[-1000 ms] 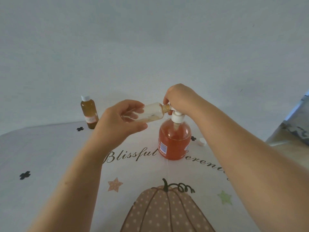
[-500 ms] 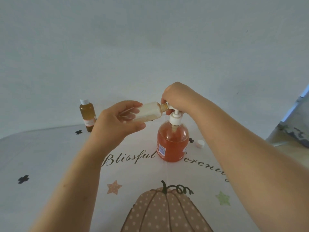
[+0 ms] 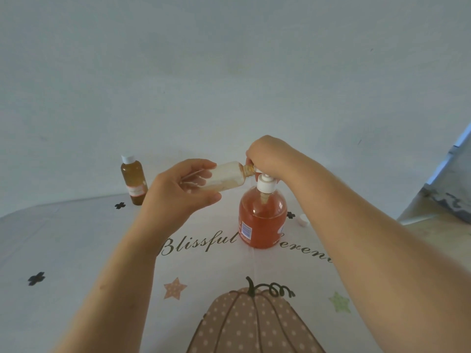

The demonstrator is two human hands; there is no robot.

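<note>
While left hand (image 3: 175, 197) grips it, small bottle (image 3: 226, 177) lies sideways — at pump (image 3: 265, 186).

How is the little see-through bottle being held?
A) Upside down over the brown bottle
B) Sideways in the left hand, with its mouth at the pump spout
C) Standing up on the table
B: the left hand holds the small clear bottle on its side. Its open mouth is against the spout of the orange pump bottle, and the right hand holds that bottle's pump top.
</note>
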